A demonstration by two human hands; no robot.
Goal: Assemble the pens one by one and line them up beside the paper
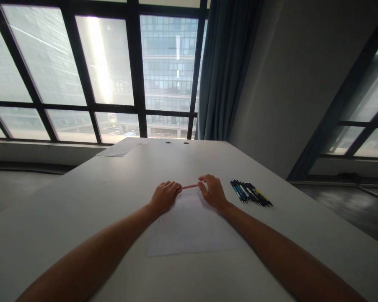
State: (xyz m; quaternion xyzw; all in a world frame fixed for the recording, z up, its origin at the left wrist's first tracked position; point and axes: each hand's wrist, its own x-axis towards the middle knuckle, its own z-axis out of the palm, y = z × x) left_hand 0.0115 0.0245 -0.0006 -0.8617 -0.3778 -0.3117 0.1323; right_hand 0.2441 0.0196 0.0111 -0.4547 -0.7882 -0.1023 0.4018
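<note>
A slim pinkish-red pen [189,186] spans the gap between my two hands, lying nearly level above the top edge of a white sheet of paper [192,235]. My left hand [166,196] is closed with the pen's left end in its fingers. At the other end, the thumb and fingers of my right hand [213,191] curve around the pen's tip, with a small gap showing between them. Both hands rest low over the upper part of the sheet. Faint marks show on the paper near my left wrist.
A row of several pens and markers [251,193], mostly dark with some blue-green and yellow, lies right of my right hand. More paper sheets [120,147] lie at the far left of the white table [107,184]. Two dark round discs sit near its far edge, before the windows.
</note>
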